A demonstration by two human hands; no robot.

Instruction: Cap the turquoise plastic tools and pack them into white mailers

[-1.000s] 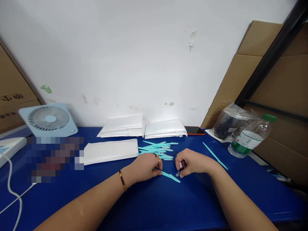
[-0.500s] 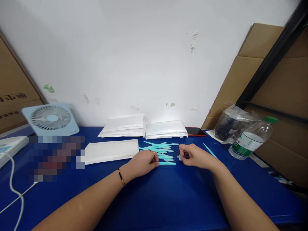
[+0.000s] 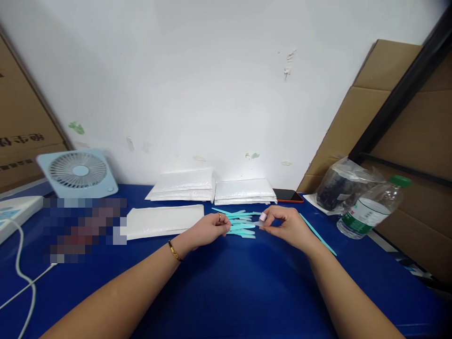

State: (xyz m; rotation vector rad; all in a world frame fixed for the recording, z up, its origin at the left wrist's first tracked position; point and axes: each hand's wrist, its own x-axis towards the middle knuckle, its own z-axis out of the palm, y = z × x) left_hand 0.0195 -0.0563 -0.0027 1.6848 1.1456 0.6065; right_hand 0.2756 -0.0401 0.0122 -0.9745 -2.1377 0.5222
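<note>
Several thin turquoise sticks [image 3: 242, 214] lie in a loose pile on the blue table between my hands. My left hand [image 3: 215, 229], with a ring and a bracelet, pinches one turquoise stick that points right. The fingers of my right hand [image 3: 282, 222] close on a small translucent cap [image 3: 259, 223] at the right tip of that stick. Another turquoise stick [image 3: 318, 234] lies apart, just right of my right hand. A long white padded envelope [image 3: 164, 221] rests left of the pile.
Two stacks of white padded envelopes [image 3: 181, 185] [image 3: 245, 190] stand against the wall beside a phone [image 3: 288, 195]. At the right are a bagged dark object [image 3: 334, 190] and a water bottle [image 3: 370, 209]. A light blue fan [image 3: 79, 174] and white cables [image 3: 32, 282] are at the left.
My left hand has lifted a stick slightly from the pile. My right hand has brought the small cap up to its tip. The view has shifted a little.
</note>
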